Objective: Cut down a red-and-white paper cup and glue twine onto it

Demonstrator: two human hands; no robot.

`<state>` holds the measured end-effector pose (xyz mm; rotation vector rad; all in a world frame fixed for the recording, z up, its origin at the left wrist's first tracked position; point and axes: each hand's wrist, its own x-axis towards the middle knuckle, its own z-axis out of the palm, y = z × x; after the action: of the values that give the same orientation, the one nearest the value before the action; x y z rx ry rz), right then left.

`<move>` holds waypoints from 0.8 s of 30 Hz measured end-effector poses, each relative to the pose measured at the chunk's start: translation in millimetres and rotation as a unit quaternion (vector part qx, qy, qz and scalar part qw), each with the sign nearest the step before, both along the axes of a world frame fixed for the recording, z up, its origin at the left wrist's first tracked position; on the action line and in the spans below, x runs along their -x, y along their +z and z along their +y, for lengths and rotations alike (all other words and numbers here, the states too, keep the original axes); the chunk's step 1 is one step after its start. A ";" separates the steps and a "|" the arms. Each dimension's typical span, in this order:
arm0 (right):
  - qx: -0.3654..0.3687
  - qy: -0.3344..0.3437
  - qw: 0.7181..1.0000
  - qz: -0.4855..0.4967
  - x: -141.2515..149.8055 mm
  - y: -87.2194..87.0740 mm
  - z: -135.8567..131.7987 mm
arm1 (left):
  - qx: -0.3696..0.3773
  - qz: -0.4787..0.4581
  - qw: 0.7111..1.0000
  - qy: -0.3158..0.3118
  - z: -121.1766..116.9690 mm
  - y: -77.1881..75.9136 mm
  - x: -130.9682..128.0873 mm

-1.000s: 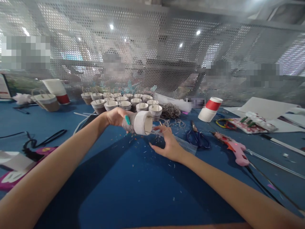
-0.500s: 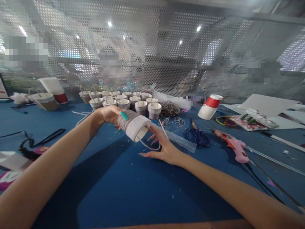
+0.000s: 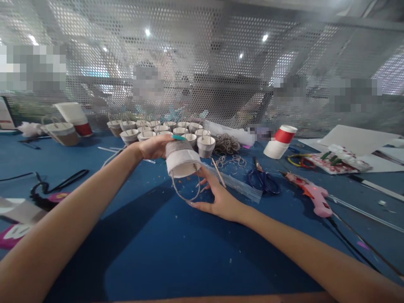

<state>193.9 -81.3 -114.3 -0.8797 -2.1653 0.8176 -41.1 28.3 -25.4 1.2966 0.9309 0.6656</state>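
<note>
Head view: the left arm reaches up from the lower left corner, its forearm slanting inward, and the left hand grips a cup near the centre, above the table. One teal nail lies on the cup's upper side; the cup is tipped mouth downward and toward the wearer, its string handle hanging below the rim. The right arm enters from the lower right, and the right hand is open, thumb and fingers parted and curved about the handle's right side; whether the thumb tip touches the string cannot be told. The left hand's other fingers and the cup's base are largely hidden. Both arms are cut off toward the lower corners. Behind the hands, rows of cups overlap, some partly covered by the left hand and held cup. A purple object is cropped at the left edge, and shapes beyond the perforated screen are blurred.
</note>
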 end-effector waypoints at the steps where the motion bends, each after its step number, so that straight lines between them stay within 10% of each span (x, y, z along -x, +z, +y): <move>1: 0.002 0.002 1.000 -0.001 0.2 0.7 -0.4 | -0.016 0.001 1.000 0.003 2.0 -1.0 -0.6; 24: -0.041 0.017 0.999 -0.016 1.7 0.5 -2.6 | -0.112 0.156 0.981 0.037 -8.3 16.4 -17.9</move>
<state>192.2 -83.9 -113.8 -0.8211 -2.2313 0.7298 -23.3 19.9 -9.0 1.6037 1.1879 0.6490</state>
